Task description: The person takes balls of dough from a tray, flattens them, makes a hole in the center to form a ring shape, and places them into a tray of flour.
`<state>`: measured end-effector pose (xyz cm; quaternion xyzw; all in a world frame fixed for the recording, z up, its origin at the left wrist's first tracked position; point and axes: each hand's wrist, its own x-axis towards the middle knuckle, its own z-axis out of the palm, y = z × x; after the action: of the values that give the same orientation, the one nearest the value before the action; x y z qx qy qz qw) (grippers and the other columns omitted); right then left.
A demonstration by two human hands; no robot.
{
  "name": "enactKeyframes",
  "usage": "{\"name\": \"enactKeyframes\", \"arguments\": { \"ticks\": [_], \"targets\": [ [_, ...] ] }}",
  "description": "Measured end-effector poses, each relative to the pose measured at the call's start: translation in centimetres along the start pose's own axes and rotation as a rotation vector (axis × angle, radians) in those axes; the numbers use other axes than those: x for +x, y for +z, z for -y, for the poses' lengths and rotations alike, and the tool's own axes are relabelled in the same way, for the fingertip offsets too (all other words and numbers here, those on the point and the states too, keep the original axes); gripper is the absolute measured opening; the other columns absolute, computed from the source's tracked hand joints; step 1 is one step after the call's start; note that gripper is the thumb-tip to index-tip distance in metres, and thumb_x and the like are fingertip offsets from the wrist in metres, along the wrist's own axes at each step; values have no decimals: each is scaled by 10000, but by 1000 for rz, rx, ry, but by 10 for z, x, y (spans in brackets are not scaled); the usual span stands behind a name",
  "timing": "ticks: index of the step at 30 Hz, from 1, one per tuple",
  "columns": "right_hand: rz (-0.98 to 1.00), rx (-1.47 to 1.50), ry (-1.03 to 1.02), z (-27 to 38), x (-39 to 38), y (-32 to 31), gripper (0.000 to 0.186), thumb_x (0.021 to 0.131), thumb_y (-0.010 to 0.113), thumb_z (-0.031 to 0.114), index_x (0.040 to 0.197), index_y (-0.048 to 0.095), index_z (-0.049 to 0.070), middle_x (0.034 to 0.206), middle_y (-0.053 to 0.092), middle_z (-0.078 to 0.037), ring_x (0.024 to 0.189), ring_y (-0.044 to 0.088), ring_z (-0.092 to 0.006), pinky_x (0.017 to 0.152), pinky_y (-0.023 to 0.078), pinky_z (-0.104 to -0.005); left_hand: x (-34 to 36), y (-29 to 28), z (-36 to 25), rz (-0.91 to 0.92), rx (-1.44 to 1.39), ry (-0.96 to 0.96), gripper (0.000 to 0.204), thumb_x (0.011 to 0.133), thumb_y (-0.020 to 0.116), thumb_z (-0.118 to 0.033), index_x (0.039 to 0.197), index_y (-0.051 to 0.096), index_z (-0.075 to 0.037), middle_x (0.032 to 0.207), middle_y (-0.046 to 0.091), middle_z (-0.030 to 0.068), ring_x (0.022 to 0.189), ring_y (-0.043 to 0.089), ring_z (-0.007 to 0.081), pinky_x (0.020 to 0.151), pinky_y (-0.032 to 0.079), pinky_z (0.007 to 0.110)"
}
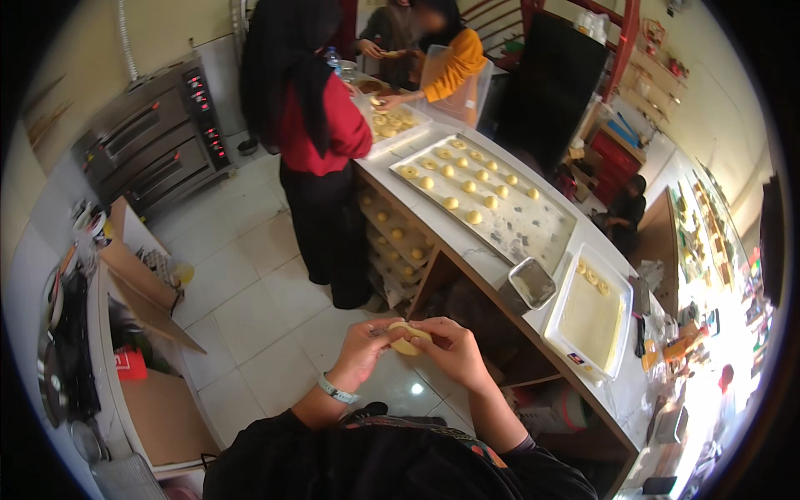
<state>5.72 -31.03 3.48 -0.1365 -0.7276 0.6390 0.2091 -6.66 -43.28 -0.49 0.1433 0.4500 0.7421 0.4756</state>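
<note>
A flattened piece of pale yellow dough (406,345) is held up in front of my chest, above the tiled floor. My left hand (364,348) pinches its left edge, with a wristband on that wrist. On the other side, my right hand (454,347) grips the dough, its thumb and fingertips pressed to the upper edge. Both hands are close together and clear of the counter. To their right on the counter are a rectangular metal tin (542,280) and a white plastic tray (557,323) with several shaped dough pieces (592,277) at its far end.
A large metal baking tray (546,223) on the counter (467,242) carries several dough balls and rings. A co-worker in red (333,125) stands at the far left end; another in orange sleeves (454,67) reaches into a dough tray. A deck oven (154,133) stands far left.
</note>
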Motion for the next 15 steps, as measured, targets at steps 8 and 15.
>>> {"name": "enactKeyframes", "arguments": {
  "ticks": [8, 15],
  "targets": [
    [167, -27, 15, 5, -47, -16, 249, 786, 658, 60, 1013, 624, -35, 1006, 582, -94, 909, 578, -128, 723, 487, -235, -46, 22, 32, -13, 64, 22, 354, 794, 671, -119, 1066, 564, 81, 928, 634, 130, 861, 616, 173, 756, 498, 270],
    [-85, -82, 5, -9, -156, -123, 237, 795, 651, 83, 1015, 637, -5, 955, 593, -75, 858, 570, -112, 716, 468, -226, -53, 136, 115, 139, 63, -131, 307, 794, 681, -178, 1008, 619, 33, 910, 644, 84, 826, 616, 145, 731, 485, 245]
  ]
}}
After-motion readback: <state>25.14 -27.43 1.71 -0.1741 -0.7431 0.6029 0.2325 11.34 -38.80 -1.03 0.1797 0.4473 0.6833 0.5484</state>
